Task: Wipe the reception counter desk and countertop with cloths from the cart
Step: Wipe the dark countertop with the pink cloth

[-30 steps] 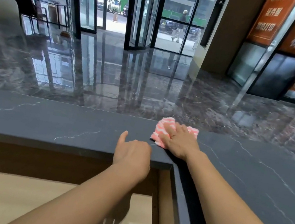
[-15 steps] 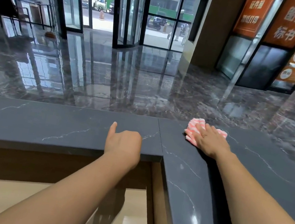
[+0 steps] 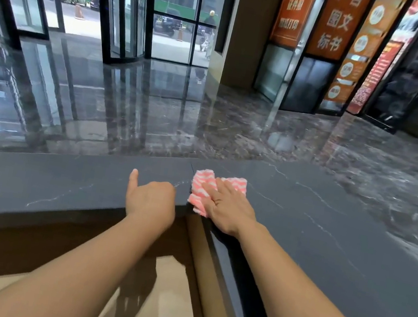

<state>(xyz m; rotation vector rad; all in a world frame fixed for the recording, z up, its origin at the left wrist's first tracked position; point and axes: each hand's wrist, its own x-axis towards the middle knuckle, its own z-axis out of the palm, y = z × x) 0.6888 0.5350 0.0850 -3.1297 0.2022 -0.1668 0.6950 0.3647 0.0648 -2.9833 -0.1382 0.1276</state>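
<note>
Cloth (image 3: 201,185), pink-and-white striped, lies under my right grip (image 3: 227,209), whose fingers are spread flat and press it onto the dark table (image 3: 44,185). Half a second back it was out to the right of the slab seam. Now it sits on the seam by the inner corner, just right of my left grip (image 3: 151,201). Reads as a return stroke, with long runs either side likely unwiped. Left grip rests at table edge, fingers curled, thumb out, holding nothing. Containers: none in view; cart out of sight.
</note>
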